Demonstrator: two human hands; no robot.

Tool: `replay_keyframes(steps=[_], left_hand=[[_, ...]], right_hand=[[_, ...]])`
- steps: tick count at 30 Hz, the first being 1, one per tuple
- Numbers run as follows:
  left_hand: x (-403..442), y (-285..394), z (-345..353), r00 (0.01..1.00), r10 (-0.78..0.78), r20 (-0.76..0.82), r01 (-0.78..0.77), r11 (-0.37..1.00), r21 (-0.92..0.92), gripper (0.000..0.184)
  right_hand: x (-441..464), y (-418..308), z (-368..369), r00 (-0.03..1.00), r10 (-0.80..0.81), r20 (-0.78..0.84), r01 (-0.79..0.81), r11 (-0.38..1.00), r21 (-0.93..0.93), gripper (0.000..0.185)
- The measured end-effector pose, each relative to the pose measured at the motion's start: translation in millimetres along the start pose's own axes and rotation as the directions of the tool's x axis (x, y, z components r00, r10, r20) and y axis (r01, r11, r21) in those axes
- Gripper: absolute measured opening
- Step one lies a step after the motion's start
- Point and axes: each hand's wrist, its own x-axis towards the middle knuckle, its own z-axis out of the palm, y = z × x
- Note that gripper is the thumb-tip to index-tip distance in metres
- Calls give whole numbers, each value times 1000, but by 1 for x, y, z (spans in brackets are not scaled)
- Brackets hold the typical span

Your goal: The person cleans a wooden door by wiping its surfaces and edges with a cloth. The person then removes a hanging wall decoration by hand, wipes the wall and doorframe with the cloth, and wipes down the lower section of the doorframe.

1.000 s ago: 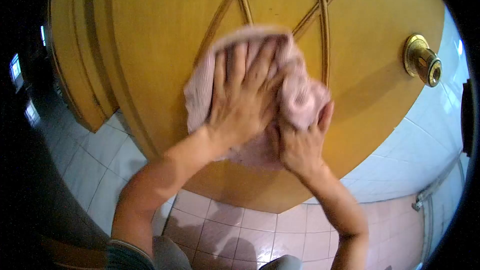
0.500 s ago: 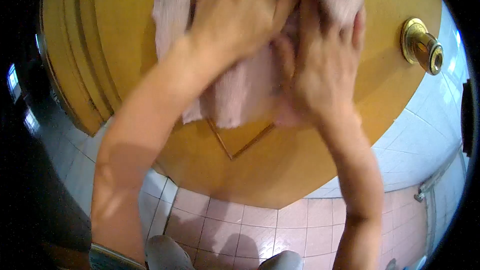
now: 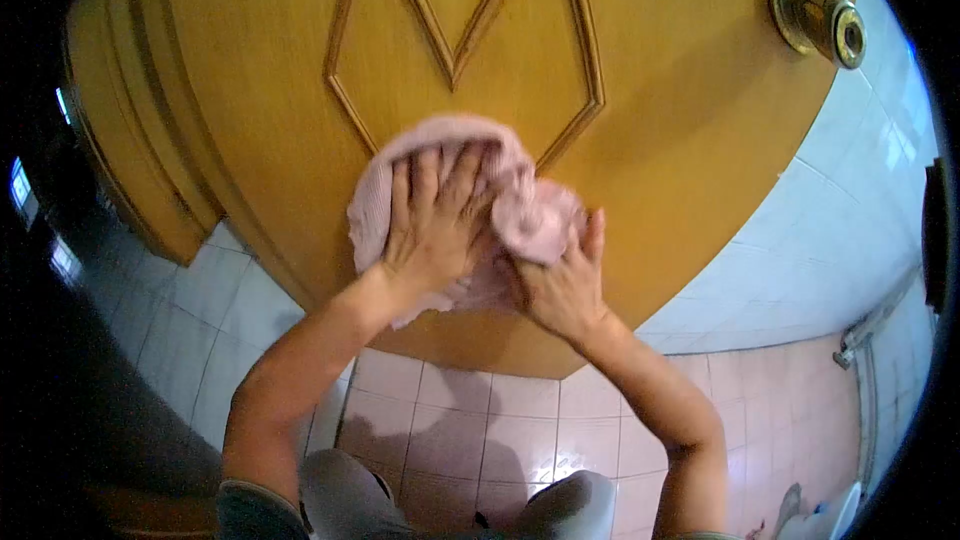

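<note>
a pink cloth (image 3: 540, 225) lay against the lower part of the yellow-brown door (image 3: 690, 160), near its bottom edge and just below the point of the raised moulding (image 3: 453, 75). the left hand (image 3: 432, 235) pressed flat on it, fingers spread apart. the right hand (image 3: 562, 292) was clamped on the cloth's bunched end, toward the door's lower right corner. a brass knob (image 3: 820, 15) stood out near the door's right edge, well apart from both hands. pink floor tiles (image 3: 590, 425) showed beneath the bottom edge.
</note>
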Motion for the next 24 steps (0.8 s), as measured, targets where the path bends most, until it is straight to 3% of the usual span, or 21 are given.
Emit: replay_keyframes(steps=[1, 2, 3, 7, 10, 11, 12, 14, 16, 17, 22, 24], left_hand=[[0, 0, 4, 999, -9, -32, 8, 1000, -21, 58], [43, 2, -16, 990, -33, -134, 27, 999, -47, 58], [62, 6, -23, 978, -37, -205, 29, 999, -38, 56], [81, 12, -20, 951, -45, -307, 38, 999, -28, 55], [31, 25, -2, 993, -79, -90, 73, 995, -74, 56], [-25, 31, 30, 998, -5, -64, 2, 999, -45, 57], [-47, 37, 34, 999, -35, 20, 38, 991, -129, 58], [-46, 36, 33, 1000, 7, 7, -7, 995, -98, 58], [-35, 40, 22, 999, 25, 36, -23, 998, -51, 57], [-11, 39, 19, 1000, 22, -15, -23, 999, -49, 55], [81, 38, -17, 963, 29, -269, -59, 993, -106, 50], [77, 40, -14, 954, 21, -300, -60, 991, -121, 49]], right_hand=[[0, 0, 3, 1000, 3, -21, -3, 1000, -2, 50], [33, 9, -21, 981, 138, -136, -133, 990, 45, 51], [47, 12, -39, 970, 221, -105, -215, 974, 67, 50], [48, 11, -40, 955, 271, -118, -266, 962, 57, 51], [18, -2, -19, 972, 229, -55, -225, 972, 75, 54], [-23, -19, 1, 975, 174, 141, -186, 979, 79, 54], [-40, -22, 10, 973, 155, 172, -171, 982, 81, 53], [-52, -19, 14, 969, 136, 206, -156, 984, 87, 52], [-43, -17, 6, 982, 119, 149, -129, 990, 60, 53], [-24, -2, -4, 989, 147, 34, -148, 989, 29, 53], [40, 26, -48, 926, 304, -226, -296, 953, 68, 51], [22, 15, -33, 951, 255, -177, -249, 967, 52, 58]])
